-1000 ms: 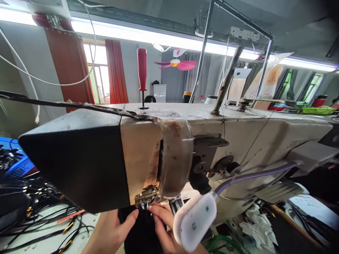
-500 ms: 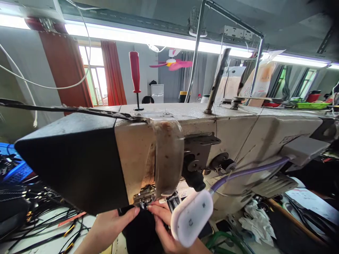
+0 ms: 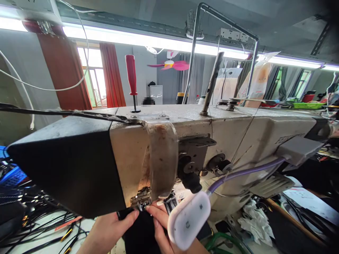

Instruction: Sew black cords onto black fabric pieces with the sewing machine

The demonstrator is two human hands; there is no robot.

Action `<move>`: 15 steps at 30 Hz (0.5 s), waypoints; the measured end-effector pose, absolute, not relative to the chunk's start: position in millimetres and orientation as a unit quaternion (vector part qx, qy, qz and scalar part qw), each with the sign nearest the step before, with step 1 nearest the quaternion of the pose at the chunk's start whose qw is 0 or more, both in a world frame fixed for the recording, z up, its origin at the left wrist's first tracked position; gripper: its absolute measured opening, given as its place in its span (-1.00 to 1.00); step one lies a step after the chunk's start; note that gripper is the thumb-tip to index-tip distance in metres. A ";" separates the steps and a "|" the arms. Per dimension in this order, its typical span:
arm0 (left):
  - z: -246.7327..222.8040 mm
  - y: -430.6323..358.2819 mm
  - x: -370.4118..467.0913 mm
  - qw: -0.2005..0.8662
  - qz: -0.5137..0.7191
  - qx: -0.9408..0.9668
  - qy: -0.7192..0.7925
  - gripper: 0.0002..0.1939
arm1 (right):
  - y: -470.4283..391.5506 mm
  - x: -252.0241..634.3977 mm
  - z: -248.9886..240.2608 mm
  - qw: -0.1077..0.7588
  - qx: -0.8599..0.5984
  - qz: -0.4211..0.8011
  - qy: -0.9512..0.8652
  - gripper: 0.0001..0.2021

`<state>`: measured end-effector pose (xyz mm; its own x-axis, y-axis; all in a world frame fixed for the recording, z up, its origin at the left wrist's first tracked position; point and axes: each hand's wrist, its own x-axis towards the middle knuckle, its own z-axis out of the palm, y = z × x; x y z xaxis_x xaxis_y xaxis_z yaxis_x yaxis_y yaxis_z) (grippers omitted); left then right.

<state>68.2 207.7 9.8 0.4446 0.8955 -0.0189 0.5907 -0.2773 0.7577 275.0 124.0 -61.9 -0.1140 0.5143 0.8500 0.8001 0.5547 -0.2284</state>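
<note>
A large white sewing machine (image 3: 233, 130) with a black end cover fills the middle of the view. Black fabric (image 3: 140, 234) lies under its metal presser foot (image 3: 141, 200) and hangs toward me. My left hand (image 3: 109, 227) grips the fabric at its left edge, thumb on top beside the foot. On the other side my right hand (image 3: 160, 224) pinches the fabric, its fingertips close to the foot. A white oval lamp (image 3: 189, 222) on a purple flexible neck hides part of that hand. A curved clear guard (image 3: 163, 158) hangs just above the needle area.
A red-handled screwdriver (image 3: 130, 76) stands upright on the machine top. Black cords or straps (image 3: 45, 229) lie heaped at left, near a blue basket (image 3: 13, 176). Crumpled white tissue (image 3: 255, 224) and a green hose (image 3: 225, 240) are at lower right.
The view has shifted slightly, so the machine sits a little further left in the picture. Both hands keep their places at the fabric beside the presser foot.
</note>
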 end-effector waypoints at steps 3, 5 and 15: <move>12.1 206.6 68.6 0.358 0.212 0.770 0.484 -0.61 | 116.8 271.9 -55.4 0.450 -0.505 -0.154 -0.720 -0.54; 13.7 206.5 68.7 0.351 0.219 0.771 0.485 -0.62 | 113.9 271.6 -51.8 0.434 -0.513 -0.166 -0.722 -0.55; 8.3 208.2 68.7 0.364 0.213 0.765 0.487 -0.61 | 118.6 268.6 -62.8 0.468 -0.510 -0.163 -0.704 -0.56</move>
<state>68.7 208.2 8.3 0.4359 0.8996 -0.0283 0.5899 -0.2618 0.7638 268.6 118.6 -62.8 -0.0433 0.5646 0.8242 0.8698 0.4273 -0.2469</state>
